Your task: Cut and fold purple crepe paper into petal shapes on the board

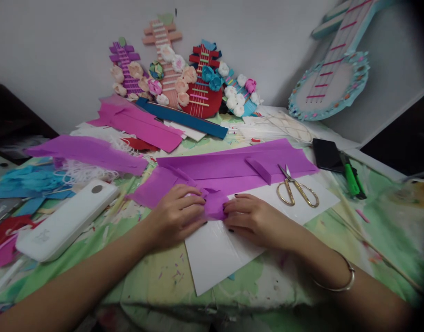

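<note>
Between my hands lies a crumpled piece of purple crepe paper (215, 207), resting over a white board (215, 263). My left hand (180, 213) is closed on its left side, fingers curled down into the paper. From the right, my right hand (250, 216) grips the other edge with its fingertips; the thumbs are mostly hidden. Just behind stretches a larger purple sheet (226, 167) with a folded purple strip (258, 170) on top. Gold-handled scissors (291, 180), blades slightly apart, lie to the right of my right hand.
A long white device (67, 221) lies at left, beside blue crepe paper (28, 180) and white string (91, 168). Pink paper (136, 122) and a dark blue strip (184, 119) lie behind. Flower-decorated instrument models (205, 99) lean on the wall. A phone (327, 154) and green cutter (351, 177) are right.
</note>
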`<state>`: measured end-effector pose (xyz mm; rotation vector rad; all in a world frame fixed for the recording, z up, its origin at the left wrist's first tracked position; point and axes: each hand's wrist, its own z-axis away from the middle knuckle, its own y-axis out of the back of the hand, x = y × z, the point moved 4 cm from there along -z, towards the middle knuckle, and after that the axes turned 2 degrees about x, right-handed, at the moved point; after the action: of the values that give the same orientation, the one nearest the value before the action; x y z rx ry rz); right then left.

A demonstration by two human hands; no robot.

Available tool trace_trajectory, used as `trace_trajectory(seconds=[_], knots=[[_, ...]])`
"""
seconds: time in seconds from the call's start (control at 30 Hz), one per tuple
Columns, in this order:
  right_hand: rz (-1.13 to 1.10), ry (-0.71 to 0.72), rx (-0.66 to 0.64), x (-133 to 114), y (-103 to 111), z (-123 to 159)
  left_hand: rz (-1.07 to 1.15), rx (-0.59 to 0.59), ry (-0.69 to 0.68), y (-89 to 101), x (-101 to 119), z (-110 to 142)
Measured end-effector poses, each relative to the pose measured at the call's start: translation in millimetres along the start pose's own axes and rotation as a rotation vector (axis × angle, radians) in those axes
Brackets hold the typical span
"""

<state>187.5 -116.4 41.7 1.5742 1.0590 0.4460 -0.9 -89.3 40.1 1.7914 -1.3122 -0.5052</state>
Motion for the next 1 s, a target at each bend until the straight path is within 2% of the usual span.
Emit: trace_trajectory(seconds=[0.1,0.23,0.43,0.57,0.67,0.8,0.9,1.0], knots=[[-0.056,-0.044,0.091,8,1,0,0.039,0.006,-0.028,-4.7,4,-3],[-0.114,-0.106,0.108,15,0,1,-0.02,0.052,-0.05,-10.2,10,-10],[0.041,-0.115,0.279,10,-2,-2,-0.056,0.123,0.047,-16.2,12,-16],[0.134,-0.118,0.322,7,-8,-4,-0.04,0.129,0.117,-19.7,15,-17],[0.14,-0.13,0.364,11,-7,-2,-0.045,0.148,0.112,-18.7,16,-16],[-0.038,-0.211,0.408,27,-1,4,-0.105,0.131,0.122,-13.9,10,-13],[-0.207,-0.286,0.391,39,1,7,-0.137,0.107,0.126,-11.8,2,-9],[-0.275,-0.328,0.358,46,0,9,-0.11,0.098,0.107,-13.0,-2,-6]])
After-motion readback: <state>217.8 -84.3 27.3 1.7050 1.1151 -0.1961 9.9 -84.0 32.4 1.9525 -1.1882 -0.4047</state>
